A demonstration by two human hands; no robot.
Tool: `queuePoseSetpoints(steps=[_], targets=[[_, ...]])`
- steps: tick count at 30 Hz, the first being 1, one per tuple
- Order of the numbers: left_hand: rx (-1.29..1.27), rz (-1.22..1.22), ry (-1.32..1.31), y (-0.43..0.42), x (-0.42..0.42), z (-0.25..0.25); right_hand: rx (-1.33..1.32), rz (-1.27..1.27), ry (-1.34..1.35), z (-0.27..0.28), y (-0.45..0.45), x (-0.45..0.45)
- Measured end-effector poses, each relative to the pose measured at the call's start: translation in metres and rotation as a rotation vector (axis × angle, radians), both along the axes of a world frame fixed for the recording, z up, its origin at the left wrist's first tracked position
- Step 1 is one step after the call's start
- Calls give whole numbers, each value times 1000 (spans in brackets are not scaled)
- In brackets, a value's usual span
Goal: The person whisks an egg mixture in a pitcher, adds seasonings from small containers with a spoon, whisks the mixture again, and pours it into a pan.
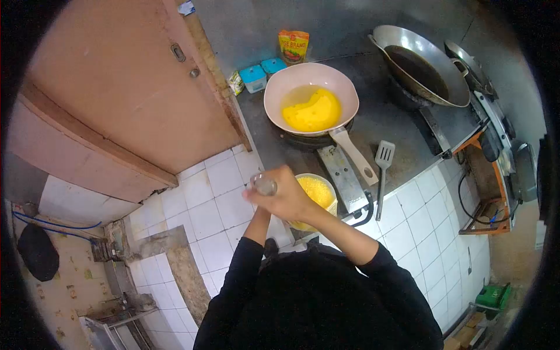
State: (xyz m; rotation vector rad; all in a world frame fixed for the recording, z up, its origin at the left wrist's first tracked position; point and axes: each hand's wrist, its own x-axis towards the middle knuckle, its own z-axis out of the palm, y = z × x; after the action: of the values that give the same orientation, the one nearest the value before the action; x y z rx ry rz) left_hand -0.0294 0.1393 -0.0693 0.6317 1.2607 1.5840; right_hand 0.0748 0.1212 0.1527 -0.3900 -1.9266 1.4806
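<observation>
My right hand point(287, 191) is closed on a small clear glass point(264, 184), held in front of my body above the floor. My left hand point(254, 197) meets it there, closed at the side of the glass; most of its fingers are hidden behind the right hand. Partly behind my right hand and wrist stands a tub point(333, 208) of frothy yellow liquid point(315, 189), like beaten egg. On the stove beyond, a pale pink frying pan point(272, 107) holds a yellow egg mass point(315, 114) in oil.
A slotted spatula point(383, 160) lies by the pan handle point(354, 156). A wok with dark oil point(420, 73) sits on the right burner. Blue-lidded containers point(254, 77) and a yellow-orange packet point(293, 45) stand at the back wall. A door point(128, 76) is at left.
</observation>
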Motion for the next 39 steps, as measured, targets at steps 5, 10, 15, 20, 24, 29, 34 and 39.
queuePoseSetpoints(steps=[5,10,15,20,24,29,34,39], targets=[[-61,-23,-67,7,0,-3,82,-538,155,-15,17,-22],[-99,-30,-178,12,6,12,246,-648,121,-24,37,-2],[-156,-49,-55,17,-4,-11,102,-594,-31,-22,37,14],[-134,29,-77,9,6,23,-73,-496,19,-22,23,2],[-178,-10,-141,11,4,33,-8,-595,58,-1,19,-19],[-130,-51,-103,17,-2,-14,185,-675,75,-6,34,-23],[-129,143,86,22,0,-21,226,-619,-81,-11,35,-6],[-127,-45,-82,13,7,24,-63,-480,-113,-10,26,-20]])
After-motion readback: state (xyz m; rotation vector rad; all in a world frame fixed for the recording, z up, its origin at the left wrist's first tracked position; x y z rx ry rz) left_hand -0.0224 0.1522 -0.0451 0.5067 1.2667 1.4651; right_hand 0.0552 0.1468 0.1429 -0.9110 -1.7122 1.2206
